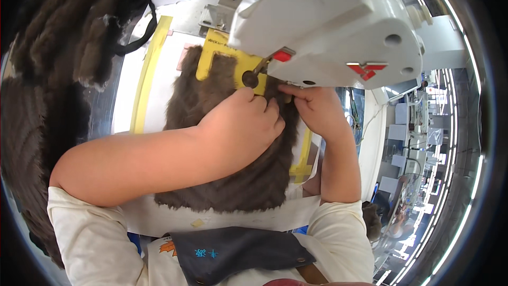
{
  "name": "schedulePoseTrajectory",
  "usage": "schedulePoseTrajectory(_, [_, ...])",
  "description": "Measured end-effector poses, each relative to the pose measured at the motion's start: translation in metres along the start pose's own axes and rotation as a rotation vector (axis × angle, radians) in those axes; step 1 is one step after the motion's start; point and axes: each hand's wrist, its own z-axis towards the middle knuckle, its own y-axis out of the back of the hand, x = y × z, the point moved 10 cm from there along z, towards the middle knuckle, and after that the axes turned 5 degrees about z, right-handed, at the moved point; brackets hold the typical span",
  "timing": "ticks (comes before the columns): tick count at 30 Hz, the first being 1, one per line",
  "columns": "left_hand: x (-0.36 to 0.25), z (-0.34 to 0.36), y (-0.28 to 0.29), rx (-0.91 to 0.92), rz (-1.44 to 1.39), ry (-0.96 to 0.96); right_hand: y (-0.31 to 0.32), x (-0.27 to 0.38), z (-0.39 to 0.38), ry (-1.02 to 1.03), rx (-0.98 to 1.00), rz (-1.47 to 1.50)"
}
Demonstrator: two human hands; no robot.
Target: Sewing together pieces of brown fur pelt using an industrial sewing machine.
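Note:
A brown fur piece (227, 180) lies on the white work surface beneath a white sewing machine head (328, 26) with red markings. A yellow plate (217, 47) with a cut-out rests on the fur, beside the presser area. My left hand (248, 116) has curled fingers gripping the fur just below the yellow plate, its fingertips partly hidden. At the right, under the machine head, my right hand (320, 108) pinches the fur's edge, index finger stretched toward the needle area, which I cannot see clearly.
More dark fur (55, 53) is piled along the left, with a black loop hanging beside it. Yellow tape strips (148, 74) mark the white surface. Metal fittings (222, 0) stand behind. Workbenches with equipment (407, 148) and long lights fill the right.

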Motion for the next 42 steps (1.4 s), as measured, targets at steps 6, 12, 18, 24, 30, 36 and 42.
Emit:
schedulePoseTrajectory(6, [-0.003,-0.002,-0.002,-0.005,0.001,0.039,-0.003,-0.009,0.002,-0.054,-0.007,0.069])
schedulePoseTrajectory(12, [0.002,0.000,-0.002,-0.005,0.031,0.048,-0.006,-0.026,0.008,-0.060,0.022,0.087])
schedulePoseTrajectory(18, [0.011,0.005,-0.009,0.072,-0.055,0.074,-0.005,-0.048,0.008,-0.150,-0.019,0.101])
schedulePoseTrajectory(24, [0.026,0.009,-0.012,0.049,-0.080,0.129,0.001,-0.045,0.017,-0.004,-0.095,0.028])
schedulePoseTrajectory(30, [0.032,0.007,-0.010,0.093,-0.028,0.158,-0.001,-0.044,0.025,0.007,-0.071,-0.035])
schedulePoseTrajectory(36, [0.031,0.007,-0.005,0.096,0.002,0.150,-0.001,-0.047,0.026,0.008,-0.049,-0.025])
schedulePoseTrajectory(42, [0.033,0.005,-0.007,0.032,0.037,0.137,-0.008,-0.053,0.015,-0.071,-0.152,0.339])
